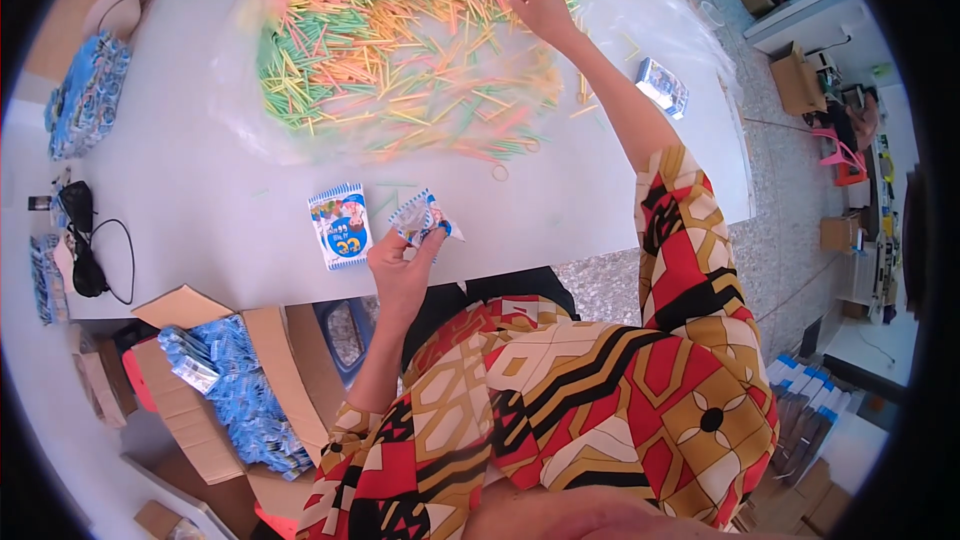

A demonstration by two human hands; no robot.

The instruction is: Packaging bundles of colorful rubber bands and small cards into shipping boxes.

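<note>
Left hand (402, 262) pinches a small blue-white packet (424, 217) over the counter (200, 190) edge. Right hand (541, 6) reaches into the colourful stick pile (400, 40). Second packet (340, 225) flat just beside. Cardboard box of packets (235, 395) below left.

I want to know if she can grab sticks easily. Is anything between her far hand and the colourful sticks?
Nothing visible is. The right hand already rests on the pile of coloured sticks, while the left hand holds a small packet.

Small blue-and-white packets on and around the white table

1 flat packet (340, 225) lies beside 1 crumpled packet (424, 217) in the left hand (400, 265); another packet (662, 86) sits right; more fill a cardboard box (235, 390).
</note>
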